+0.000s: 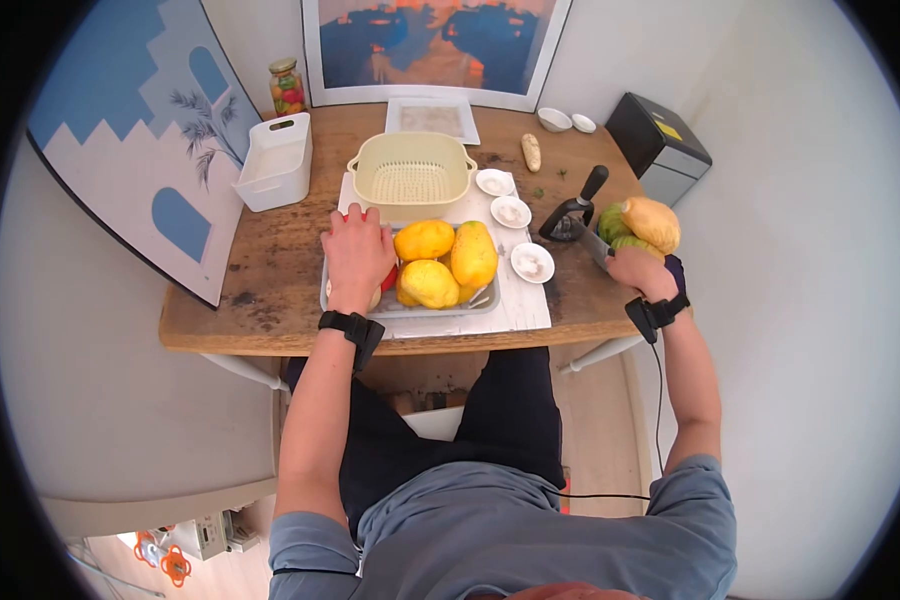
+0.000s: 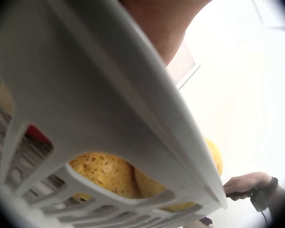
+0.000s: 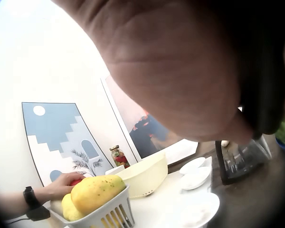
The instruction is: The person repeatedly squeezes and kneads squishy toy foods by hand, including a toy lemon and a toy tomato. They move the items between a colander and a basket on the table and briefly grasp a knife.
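Observation:
My left hand (image 1: 357, 250) lies over the left end of a grey slotted basket (image 1: 485, 300), its fingers bent round a red fruit (image 3: 76, 182). Beside it in the basket are several large yellow fruits (image 1: 473, 255), one greenish at its tip in the right wrist view. At the table's right, my right hand (image 1: 638, 272) grips the dark handle of a knife (image 1: 595, 246), whose blade points up and left. Close to the blade stands a clear, black-framed holder (image 3: 247, 159) with a black handle (image 1: 594, 184) rising at it. My palm hides much of the right wrist view.
A cream colander (image 1: 410, 150) stands behind the basket, with small white dishes (image 1: 532, 263) to its right. An orange gourd (image 1: 652, 223) and green produce (image 1: 615, 228) sit by my right hand. A white bin (image 1: 275, 165), a jar (image 1: 286, 88) and a dark box (image 1: 660, 145) stand farther back.

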Demonstrator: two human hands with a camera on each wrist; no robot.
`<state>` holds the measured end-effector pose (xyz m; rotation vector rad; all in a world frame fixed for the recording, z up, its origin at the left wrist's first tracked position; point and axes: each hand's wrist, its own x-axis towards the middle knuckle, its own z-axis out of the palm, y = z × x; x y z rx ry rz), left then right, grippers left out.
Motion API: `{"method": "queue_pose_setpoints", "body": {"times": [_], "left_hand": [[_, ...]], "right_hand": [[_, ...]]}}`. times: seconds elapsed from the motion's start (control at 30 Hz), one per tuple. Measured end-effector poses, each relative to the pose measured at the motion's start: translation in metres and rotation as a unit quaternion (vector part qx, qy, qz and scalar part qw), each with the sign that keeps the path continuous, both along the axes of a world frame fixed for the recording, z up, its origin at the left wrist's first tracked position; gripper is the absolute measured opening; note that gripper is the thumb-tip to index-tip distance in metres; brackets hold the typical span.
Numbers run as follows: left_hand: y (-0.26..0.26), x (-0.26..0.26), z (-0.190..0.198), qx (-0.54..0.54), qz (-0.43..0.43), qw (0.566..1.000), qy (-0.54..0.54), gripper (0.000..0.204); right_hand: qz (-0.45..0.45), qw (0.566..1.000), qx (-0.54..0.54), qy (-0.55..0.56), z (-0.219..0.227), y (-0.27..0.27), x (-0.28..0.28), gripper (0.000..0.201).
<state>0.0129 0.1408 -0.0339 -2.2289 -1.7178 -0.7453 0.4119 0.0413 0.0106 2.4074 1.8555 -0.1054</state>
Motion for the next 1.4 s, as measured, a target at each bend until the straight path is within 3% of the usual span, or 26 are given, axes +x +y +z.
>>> {"method": "queue_pose_setpoints", "body": {"times": [0.07,0.17,0.27,0.33,0.53,1.4], "left_hand": [[0.0,0.0,0.001,-0.003,0.002,1.0,0.001,0.025],[0.0,0.001,0.0,-0.004,0.0,1.0,0.0,0.025],[-0.001,0.001,0.002,-0.004,0.002,1.0,0.002,0.025],[0.0,0.0,0.003,-0.007,0.006,1.0,0.004,0.025],[0.001,0.001,0.001,-0.013,0.0,1.0,0.016,0.026],[0.0,0.002,0.002,-0.012,0.01,1.0,0.019,0.026]], "right_hand": [[0.006,1.0,0.028,0.0,-0.002,0.011,-0.001,0.043],[-0.042,0.998,-0.021,0.039,0.0,0.033,-0.012,0.045],[-0.102,0.985,-0.028,0.134,-0.045,0.062,0.001,0.046],[-0.062,0.987,0.146,0.032,-0.081,0.066,0.008,0.042],[-0.11,0.968,0.226,-0.008,-0.115,0.048,-0.023,0.037],[-0.127,0.964,0.235,-0.003,-0.124,0.039,-0.032,0.036]]}}
